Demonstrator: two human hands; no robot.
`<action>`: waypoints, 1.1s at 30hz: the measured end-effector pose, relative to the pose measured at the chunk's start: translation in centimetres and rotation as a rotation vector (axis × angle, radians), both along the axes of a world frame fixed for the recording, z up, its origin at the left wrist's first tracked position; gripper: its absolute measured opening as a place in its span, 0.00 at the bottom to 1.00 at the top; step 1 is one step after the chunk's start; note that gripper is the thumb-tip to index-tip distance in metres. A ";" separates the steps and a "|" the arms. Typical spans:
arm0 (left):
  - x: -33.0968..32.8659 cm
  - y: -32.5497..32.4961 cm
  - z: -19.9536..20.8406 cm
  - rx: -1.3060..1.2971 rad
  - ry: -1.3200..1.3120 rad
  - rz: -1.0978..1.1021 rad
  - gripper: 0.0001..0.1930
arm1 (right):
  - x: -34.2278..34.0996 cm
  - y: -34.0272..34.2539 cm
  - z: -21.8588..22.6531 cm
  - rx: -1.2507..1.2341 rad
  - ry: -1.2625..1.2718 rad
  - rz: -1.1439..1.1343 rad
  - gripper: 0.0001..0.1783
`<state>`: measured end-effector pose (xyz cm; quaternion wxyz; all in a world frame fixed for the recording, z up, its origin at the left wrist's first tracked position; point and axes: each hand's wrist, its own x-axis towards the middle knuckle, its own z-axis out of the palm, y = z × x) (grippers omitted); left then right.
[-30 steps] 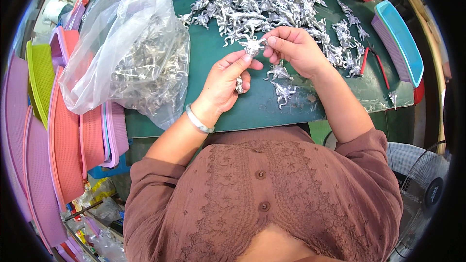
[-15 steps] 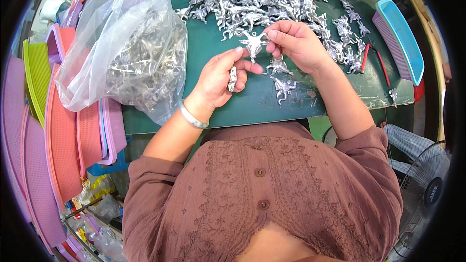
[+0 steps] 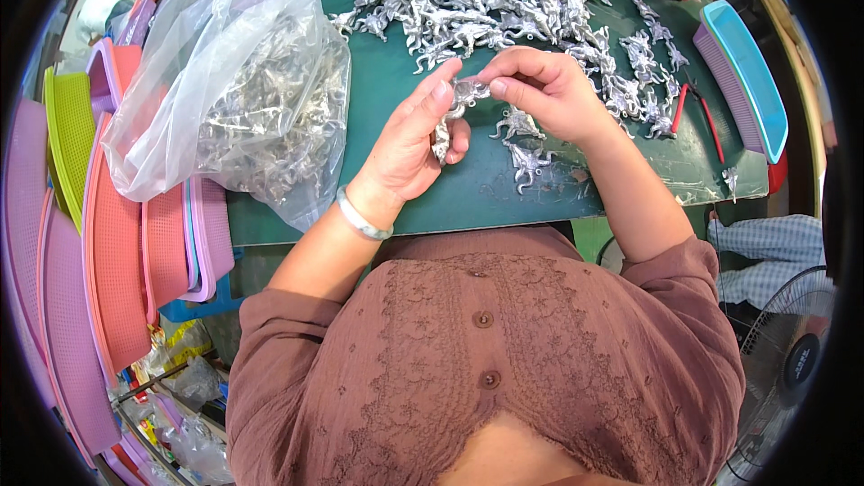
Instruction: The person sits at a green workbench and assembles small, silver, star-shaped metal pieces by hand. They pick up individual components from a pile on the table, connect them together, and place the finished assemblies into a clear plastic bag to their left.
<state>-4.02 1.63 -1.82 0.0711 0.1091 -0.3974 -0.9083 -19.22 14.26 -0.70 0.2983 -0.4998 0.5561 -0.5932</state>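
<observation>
My left hand, with a pale bangle on its wrist, is closed around a silver horned animal-head pendant in its curled fingers. A second horned pendant lies between the two hands at the left hand's fingertips. My right hand pinches the right end of that second pendant between thumb and fingers. Below the right hand, two loose pendants of the same kind, an upper one and a lower one, lie on the green tabletop.
A big heap of silver pendants covers the table's far side. On the left stands a clear plastic bag full of them, beside stacked coloured baskets. Red-handled pliers and a blue-and-purple basket lie right. A fan stands lower right.
The pendant between my hands has turned from facing upright to tilted and sunk toward my left palm. My right hand has shifted slightly down with it.
</observation>
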 end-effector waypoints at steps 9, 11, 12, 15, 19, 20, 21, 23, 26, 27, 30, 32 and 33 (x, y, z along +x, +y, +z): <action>-0.3 -0.9 0.4 0.049 0.023 0.021 0.22 | -0.5 0.7 2.1 0.147 0.267 0.104 0.17; -0.3 -1.2 0.1 0.078 0.041 0.009 0.22 | -1.0 1.2 2.9 0.275 0.478 0.121 0.21; -0.3 -1.4 0.0 0.124 0.044 -0.004 0.22 | -1.1 1.5 3.0 0.319 0.589 0.135 0.23; -0.2 -1.9 -0.5 0.237 0.055 -0.039 0.23 | -1.3 1.9 2.4 0.404 0.745 0.153 0.27; -0.1 -2.5 -1.1 0.359 0.045 -0.057 0.22 | -1.1 1.7 2.2 0.467 0.779 0.105 0.26; -0.1 -2.6 -1.1 0.401 0.037 -0.055 0.21 | -1.1 1.6 2.1 0.471 0.781 0.096 0.26; -0.1 -2.7 -1.3 0.412 0.035 -0.048 0.21 | -1.1 1.5 1.9 0.475 0.783 0.087 0.26; -0.2 -3.0 -1.7 0.434 0.029 -0.035 0.21 | -1.0 1.4 1.6 0.462 0.782 0.068 0.26; 0.0 -2.5 -1.2 0.377 0.043 -0.050 0.21 | -0.9 1.3 0.3 0.331 0.819 0.013 0.25; 0.0 -2.2 -0.8 0.337 0.032 -0.032 0.21 | -0.9 1.2 0.0 0.268 0.837 -0.010 0.25; 0.1 -2.2 -0.8 0.294 0.036 -0.052 0.22 | -0.4 1.1 0.3 0.288 0.843 0.033 0.25; 0.1 -2.1 -0.5 0.243 -0.016 -0.028 0.23 | -0.4 1.0 0.5 0.316 0.824 0.049 0.26; 0.1 -2.0 -0.4 0.217 -0.042 -0.017 0.23 | -0.5 1.0 0.6 0.330 0.814 0.055 0.26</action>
